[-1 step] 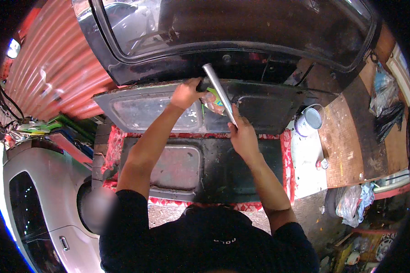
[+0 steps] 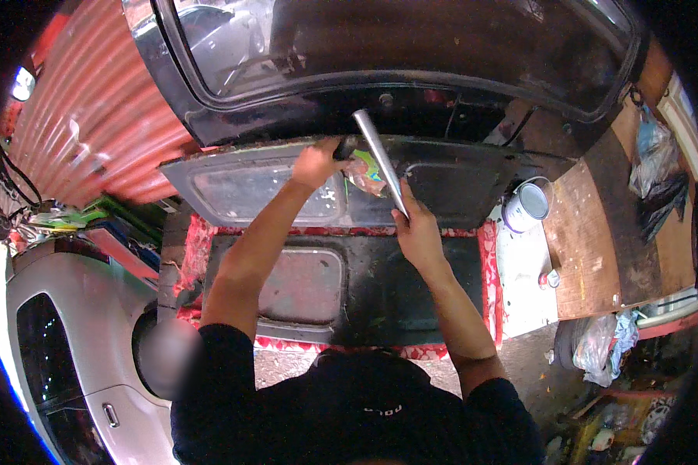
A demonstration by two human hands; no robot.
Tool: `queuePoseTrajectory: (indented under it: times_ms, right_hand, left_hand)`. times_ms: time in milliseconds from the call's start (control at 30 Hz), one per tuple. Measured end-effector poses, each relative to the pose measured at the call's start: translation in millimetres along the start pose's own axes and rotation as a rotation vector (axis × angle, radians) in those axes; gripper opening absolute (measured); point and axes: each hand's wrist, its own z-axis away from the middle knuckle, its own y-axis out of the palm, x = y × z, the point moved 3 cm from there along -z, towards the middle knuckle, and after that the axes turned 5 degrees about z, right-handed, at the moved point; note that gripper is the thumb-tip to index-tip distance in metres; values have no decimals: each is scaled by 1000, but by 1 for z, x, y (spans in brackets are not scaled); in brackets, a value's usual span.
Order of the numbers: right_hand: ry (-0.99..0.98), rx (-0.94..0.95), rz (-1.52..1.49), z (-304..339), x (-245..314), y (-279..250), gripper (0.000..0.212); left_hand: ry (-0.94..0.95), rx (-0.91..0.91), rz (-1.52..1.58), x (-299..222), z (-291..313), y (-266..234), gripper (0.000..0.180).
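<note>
My right hand (image 2: 421,232) is closed round the lower end of a shiny metal tube (image 2: 378,155), which slants up and left over a dark panel. Close beside its upper part, my left hand (image 2: 315,165) is closed on a short black object (image 2: 343,149) at the panel's upper edge; its kind is hard to make out. A crumpled plastic packet (image 2: 366,173) with green and bright colours sits behind the tube, against the panel. The upright dark panel (image 2: 442,186) has raised borders and a paler, scuffed left recess (image 2: 248,194). Another dark panel (image 2: 395,287) lies nearer me.
Red-and-white patterned cloth (image 2: 487,263) edges the near panel. A black vehicle door with glass (image 2: 411,101) stands behind. At right are a paint can (image 2: 529,205), a small can (image 2: 552,279) and a wooden board (image 2: 585,240). A silver car (image 2: 93,333) stands at left, below corrugated red sheeting (image 2: 85,116).
The metal tube and my right hand have shifted slightly to the right. My left hand stays at nearly the same place with the black object.
</note>
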Motion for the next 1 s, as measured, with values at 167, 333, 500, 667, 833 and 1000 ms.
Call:
queuePoseTrajectory:
  times_ms: [167,333,500,667,833,1000]
  right_hand:
    - [-170,-334,-105,15,-14,-15,64]
    - [70,-225,-289,23,-9,-21,63]
    - [125,-172,-372,30,-24,-9,63]
    - [168,-114,-366,35,-19,-10,64]
    - [0,-186,-244,35,-20,-7,65]
    - [-170,-245,-151,24,28,-18,64]
  left_hand:
    - [-97,-125,117,-5,5,-19,61]
    - [-88,-261,216,-6,-1,-36,59]
    - [-158,-220,155,-13,-4,-32,65]
    - [-99,-224,117,-15,-2,-30,63]
    - [-172,-150,148,-17,-3,-29,64]
    - [-215,-79,183,-11,0,-19,64]
